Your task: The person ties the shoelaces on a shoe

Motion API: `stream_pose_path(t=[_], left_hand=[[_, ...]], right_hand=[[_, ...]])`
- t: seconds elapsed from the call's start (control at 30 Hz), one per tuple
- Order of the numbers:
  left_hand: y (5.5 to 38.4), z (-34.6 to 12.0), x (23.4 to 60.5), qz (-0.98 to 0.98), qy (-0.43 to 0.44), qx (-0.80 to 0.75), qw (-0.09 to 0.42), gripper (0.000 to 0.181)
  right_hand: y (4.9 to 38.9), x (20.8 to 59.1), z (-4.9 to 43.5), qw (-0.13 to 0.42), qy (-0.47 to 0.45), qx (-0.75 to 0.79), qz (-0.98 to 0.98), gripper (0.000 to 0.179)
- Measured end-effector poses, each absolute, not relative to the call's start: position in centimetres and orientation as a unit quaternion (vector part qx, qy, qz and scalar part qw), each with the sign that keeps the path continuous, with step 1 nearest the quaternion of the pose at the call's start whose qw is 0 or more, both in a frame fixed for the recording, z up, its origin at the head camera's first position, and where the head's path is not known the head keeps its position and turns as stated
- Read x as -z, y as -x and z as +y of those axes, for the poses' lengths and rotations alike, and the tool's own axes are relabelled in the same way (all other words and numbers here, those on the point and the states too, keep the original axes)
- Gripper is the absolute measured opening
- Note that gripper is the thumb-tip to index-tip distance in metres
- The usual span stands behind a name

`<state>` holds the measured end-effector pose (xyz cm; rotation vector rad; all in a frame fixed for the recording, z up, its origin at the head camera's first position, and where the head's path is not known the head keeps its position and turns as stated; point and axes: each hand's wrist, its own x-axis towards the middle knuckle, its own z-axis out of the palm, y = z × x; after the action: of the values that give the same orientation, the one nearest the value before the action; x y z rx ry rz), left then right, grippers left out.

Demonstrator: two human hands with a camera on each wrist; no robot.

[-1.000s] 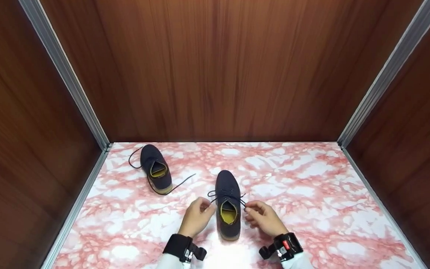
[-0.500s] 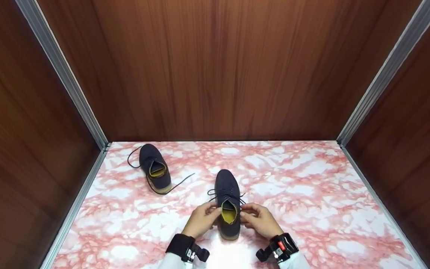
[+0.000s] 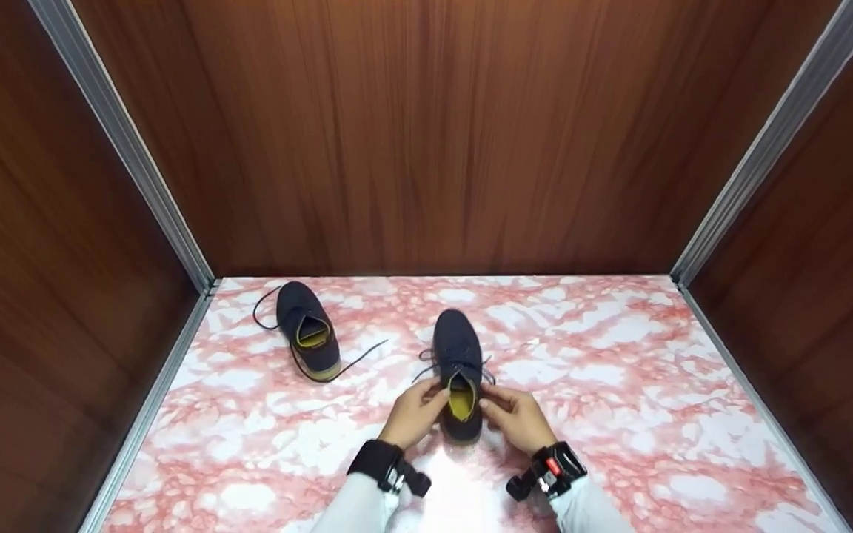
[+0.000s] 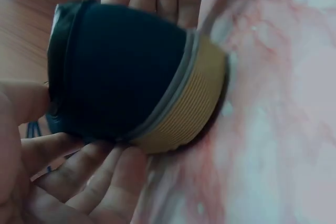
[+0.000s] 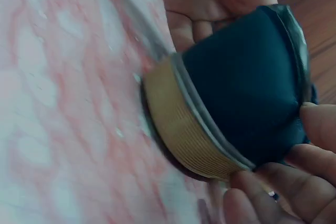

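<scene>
A dark navy lace-up shoe with a yellow lining points away from me, its laces tied in a bow. My left hand grips the left side of its collar, thumb at the rim and fingers along the outside. On the opposite side, my right hand holds the collar the same way. Both wrist views show the heel close up, with a tan ribbed sole near the tabletop. Whether the sole touches the table I cannot tell. In the right wrist view the blue heel sits between both hands.
A matching shoe stands at the back left, its lace loose and trailing to the right. The red-and-white marbled table is enclosed by brown wood-grain panels with metal corner strips.
Both hands have gone from the lace loops to the sides of the shoe and grip it. The shoe has moved forward and slightly right. The other shoe stays in place.
</scene>
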<state>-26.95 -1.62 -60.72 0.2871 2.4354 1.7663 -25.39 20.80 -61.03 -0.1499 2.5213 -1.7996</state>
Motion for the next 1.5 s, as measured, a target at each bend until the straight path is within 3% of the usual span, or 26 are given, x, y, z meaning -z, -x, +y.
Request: stream_pose_path(t=[0.27, 0.57, 0.87, 1.17, 1.5], left_hand=[[30.1, 1.9, 61.3, 0.782, -0.09, -0.615, 0.056, 0.05], [31.6, 4.2, 61.5, 0.748, -0.06, -0.658, 0.064, 0.027], [31.7, 5.3, 61.9, 0.709, -0.066, -0.7, 0.059, 0.032], [31.3, 5.2, 62.0, 0.778, -0.087, -0.62, 0.054, 0.058], [30.7, 5.3, 62.0, 0.74, -0.087, -0.663, 0.069, 0.057]], right_hand=[[28.3, 61.7, 22.1, -0.034, -0.016, 0.598, 0.801, 0.039], [30.5, 62.3, 21.8, -0.083, -0.087, 0.608, 0.785, 0.023], [31.3, 62.8, 21.5, -0.13, -0.116, 0.555, 0.813, 0.022], [30.7, 63.2, 21.4, -0.113, -0.078, 0.568, 0.811, 0.039], [30.4, 63.2, 21.7, -0.072, -0.027, 0.572, 0.817, 0.051]])
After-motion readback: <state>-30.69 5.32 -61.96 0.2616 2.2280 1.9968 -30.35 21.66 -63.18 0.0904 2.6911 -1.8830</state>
